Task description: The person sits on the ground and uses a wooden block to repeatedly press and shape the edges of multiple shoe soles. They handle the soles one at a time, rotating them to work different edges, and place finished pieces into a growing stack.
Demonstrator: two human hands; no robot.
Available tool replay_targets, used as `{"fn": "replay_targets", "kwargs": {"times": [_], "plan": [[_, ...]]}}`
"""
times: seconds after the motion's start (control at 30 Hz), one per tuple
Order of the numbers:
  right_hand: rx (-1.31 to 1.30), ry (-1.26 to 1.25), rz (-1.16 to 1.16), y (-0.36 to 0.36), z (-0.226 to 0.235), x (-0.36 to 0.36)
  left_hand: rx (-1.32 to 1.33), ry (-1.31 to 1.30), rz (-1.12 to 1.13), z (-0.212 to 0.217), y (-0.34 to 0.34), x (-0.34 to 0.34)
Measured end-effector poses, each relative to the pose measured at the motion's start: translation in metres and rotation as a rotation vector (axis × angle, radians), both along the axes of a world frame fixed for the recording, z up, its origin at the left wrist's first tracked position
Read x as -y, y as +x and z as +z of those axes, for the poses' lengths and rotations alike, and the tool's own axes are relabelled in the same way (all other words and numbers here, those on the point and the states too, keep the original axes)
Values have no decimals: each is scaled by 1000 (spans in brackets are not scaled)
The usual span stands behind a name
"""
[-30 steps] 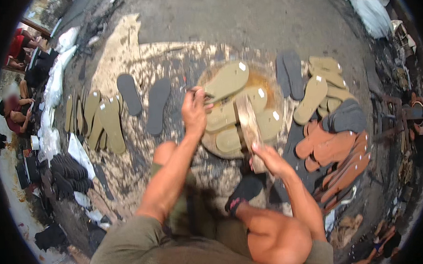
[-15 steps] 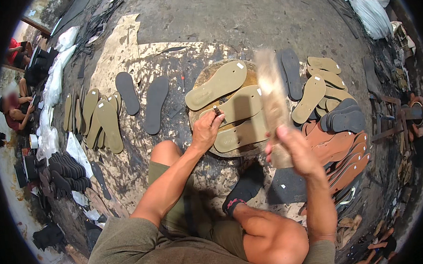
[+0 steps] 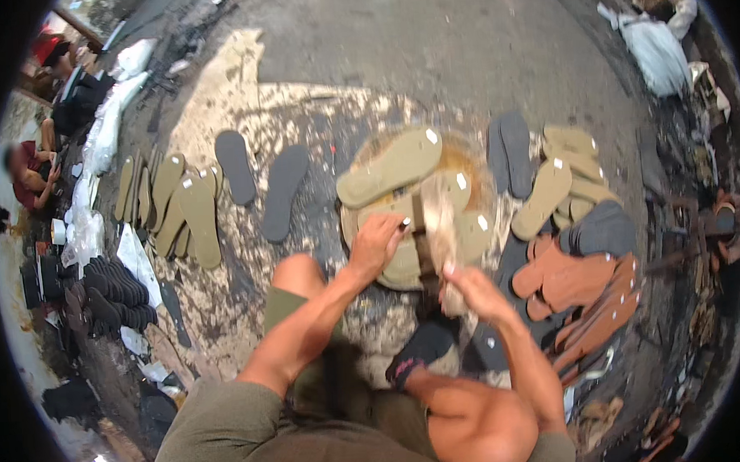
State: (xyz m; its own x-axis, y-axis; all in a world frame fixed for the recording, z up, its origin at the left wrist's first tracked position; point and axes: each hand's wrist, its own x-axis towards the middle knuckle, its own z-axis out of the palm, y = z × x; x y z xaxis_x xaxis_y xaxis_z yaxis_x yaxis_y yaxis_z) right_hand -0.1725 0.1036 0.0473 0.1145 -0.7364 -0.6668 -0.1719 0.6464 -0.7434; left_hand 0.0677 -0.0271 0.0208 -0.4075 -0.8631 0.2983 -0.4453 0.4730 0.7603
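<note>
Right hand (image 3: 472, 288): grip closed on a tan sole (image 3: 438, 228), held on edge and blurred with motion, above the round pile of olive soles (image 3: 388, 168). Left hand (image 3: 376, 243): fingers curled around a small tool or brush, its tip just showing; pressed on the pile's near side. Step, as judged: coating or trimming one sole over the pile. Next move calls for steadying the sole before setting it down. Surroundings, on the floor (image 3: 428, 55): two dark soles (image 3: 260, 178) to the left, an olive row (image 3: 171, 207) beyond; brown soles (image 3: 579, 288) to the right.
</note>
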Motion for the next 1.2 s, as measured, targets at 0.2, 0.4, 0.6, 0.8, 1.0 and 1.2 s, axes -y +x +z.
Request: {"fn": "replay_targets", "kwargs": {"times": [0.2, 0.4, 0.6, 0.8, 1.0, 1.2], "plan": [[-7, 164, -84, 18, 17, -3, -512, 590, 461, 21, 16, 71], [237, 121, -175, 15, 32, 1, -174, 402, 368, 1, 23, 117], [259, 50, -156, 11, 81, 41, -65, 254, 328, -3, 24, 110], [-49, -663, -250, 9, 216, 104, 38, -27, 260, -8, 23, 111], [-337, -696, 117, 67, 126, 138, 43, -122, 171, -13, 22, 107], [285, 234, -85, 15, 13, 113, -82, 67, 282, 8, 13, 114]]}}
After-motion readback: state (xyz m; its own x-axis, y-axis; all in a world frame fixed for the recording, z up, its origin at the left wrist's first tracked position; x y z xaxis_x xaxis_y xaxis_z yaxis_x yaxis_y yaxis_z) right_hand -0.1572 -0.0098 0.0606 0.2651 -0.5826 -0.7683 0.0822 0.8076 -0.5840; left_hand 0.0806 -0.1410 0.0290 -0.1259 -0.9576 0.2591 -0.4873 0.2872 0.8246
